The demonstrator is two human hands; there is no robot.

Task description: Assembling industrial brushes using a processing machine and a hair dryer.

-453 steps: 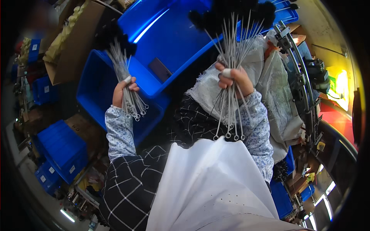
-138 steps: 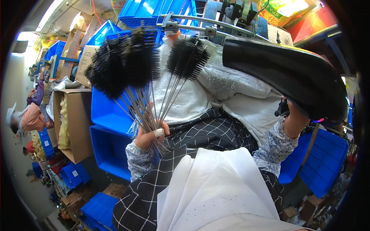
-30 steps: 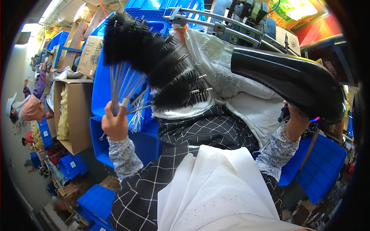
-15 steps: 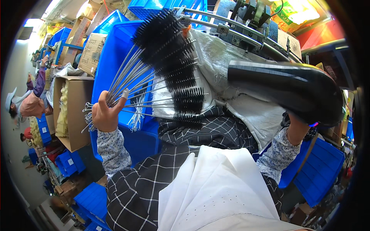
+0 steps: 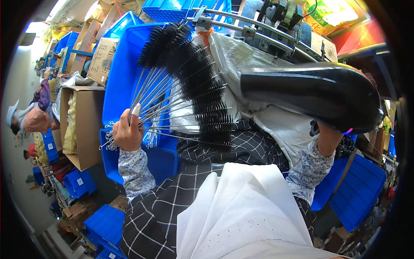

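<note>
My left hand (image 5: 128,133) is closed round the twisted-wire stems of several black bristle brushes. Their looped wire ends (image 5: 110,137) stick out on the left of the fist. The black brush heads (image 5: 199,93) fan out to the upper right in a curved row. White tape or a cover wraps one fingertip. On the right, my right hand (image 5: 330,136) grips a black hair dryer (image 5: 308,88) from below; its body hides most of the fingers. The dryer's nozzle points left at the brush heads, with a gap between them.
A large blue bin (image 5: 123,82) stands behind the brushes, with loose wire stems (image 5: 151,137) in it. Metal rails (image 5: 267,35) of a machine cross the far side above a whitish sack (image 5: 276,125). An open carton (image 5: 92,129) sits left; another person (image 5: 36,114) works beyond.
The brush fan has spread and turned a little; my left hand has moved slightly right and down. The hair dryer has shifted left, its nozzle closer to the bristles.
</note>
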